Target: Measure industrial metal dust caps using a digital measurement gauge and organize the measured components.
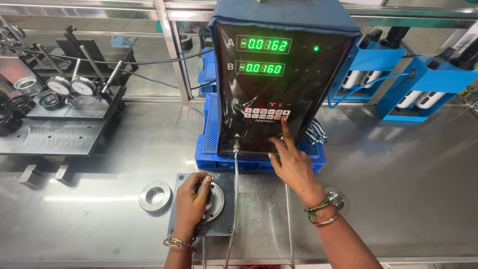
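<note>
Left hand (193, 199) clamped on ring part atop gauge base (180, 225), right hand (294, 164) w/ index extended at readout box (279, 74) keypad — mid-measurement; next needs a light, accurate key press.

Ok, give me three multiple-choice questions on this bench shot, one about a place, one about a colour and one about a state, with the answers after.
1. Where does the loose metal ring lie?
A. left of the grey fixture plate
B. on the blue crate
C. under the right wrist

2. What colour are the digits on the gauge unit?
A. red
B. green
C. white

3. What is the right hand doing?
A. lying flat on the bench
B. gripping the hose
C. pointing one finger at the keypad

Answers: 1 A, the ring sits on the steel bench beside the plate's left edge. 2 B, both rows glow green. 3 C, the forefinger reaches up to the button rows, while the left hand covers the part on the plate.
</note>
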